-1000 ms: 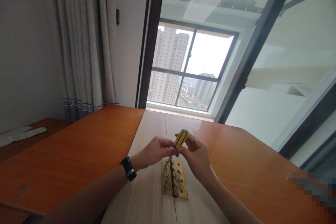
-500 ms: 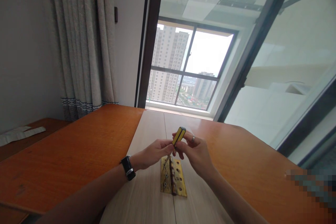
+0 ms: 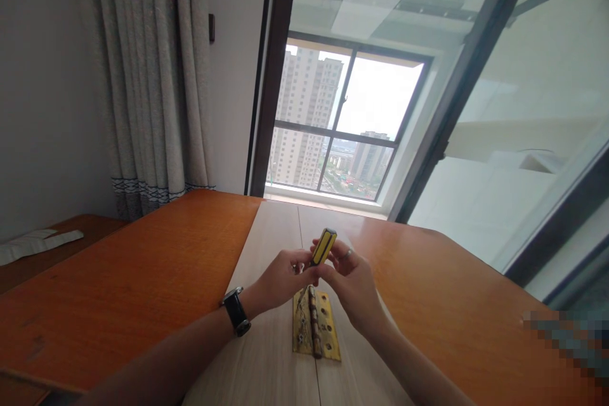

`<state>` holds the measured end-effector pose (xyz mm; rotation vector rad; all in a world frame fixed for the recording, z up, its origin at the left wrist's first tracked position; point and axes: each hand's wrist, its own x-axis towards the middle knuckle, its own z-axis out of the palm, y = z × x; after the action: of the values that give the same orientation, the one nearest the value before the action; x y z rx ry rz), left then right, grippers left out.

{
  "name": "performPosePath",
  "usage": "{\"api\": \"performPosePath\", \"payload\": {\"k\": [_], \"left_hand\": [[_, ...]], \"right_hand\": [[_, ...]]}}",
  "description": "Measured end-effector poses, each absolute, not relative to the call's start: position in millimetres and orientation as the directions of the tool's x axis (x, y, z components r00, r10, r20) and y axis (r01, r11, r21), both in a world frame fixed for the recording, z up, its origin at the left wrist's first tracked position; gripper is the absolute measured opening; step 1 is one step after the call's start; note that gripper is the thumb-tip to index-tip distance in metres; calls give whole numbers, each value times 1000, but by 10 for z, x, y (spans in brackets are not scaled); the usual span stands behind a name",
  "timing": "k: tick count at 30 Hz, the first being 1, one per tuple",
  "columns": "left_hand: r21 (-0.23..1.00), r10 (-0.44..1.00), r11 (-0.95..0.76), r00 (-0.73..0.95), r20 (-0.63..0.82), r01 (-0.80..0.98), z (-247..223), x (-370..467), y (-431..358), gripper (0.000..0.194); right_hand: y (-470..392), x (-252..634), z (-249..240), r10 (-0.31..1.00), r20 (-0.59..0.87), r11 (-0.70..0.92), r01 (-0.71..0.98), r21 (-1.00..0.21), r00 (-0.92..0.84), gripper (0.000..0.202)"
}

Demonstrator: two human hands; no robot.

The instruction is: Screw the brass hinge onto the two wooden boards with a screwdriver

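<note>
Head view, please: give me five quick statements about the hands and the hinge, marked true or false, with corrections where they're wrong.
1. The right hand holds a yellow-and-black handle. True.
2. The left hand lies flat on the orange surface. False: the left hand is raised, its fingertips at the handle's lower end.
3. The hinge lies across the dark seam in the pale boards. True.
4. The hinge is folded shut. False: it lies spread open, one leaf each side of its pin.
5. A ring is on the right hand. True.
</note>
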<state>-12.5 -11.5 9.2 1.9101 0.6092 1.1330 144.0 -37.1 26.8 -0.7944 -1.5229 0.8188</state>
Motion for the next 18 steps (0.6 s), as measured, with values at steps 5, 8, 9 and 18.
{"api": "performPosePath", "payload": {"k": [5, 8, 9, 18], "left_hand": [[821, 703, -570, 532, 471, 25, 82, -123, -146, 41], [807, 648, -586, 556, 520, -71, 90, -134, -135, 46], [806, 635, -584, 562, 530, -100, 91, -138, -127, 49], [886, 658, -413, 603, 451, -212, 129, -137, -107, 49]], "right_hand": [[-402, 1423, 277, 876, 478, 481, 47, -875, -72, 25], [-415, 1433, 319, 876, 472, 479, 65, -875, -99, 25], [-413, 1441, 331, 871, 478, 487, 73, -870, -114, 25], [-354, 1489, 339, 828, 517, 541, 65, -839, -217, 30]]}}
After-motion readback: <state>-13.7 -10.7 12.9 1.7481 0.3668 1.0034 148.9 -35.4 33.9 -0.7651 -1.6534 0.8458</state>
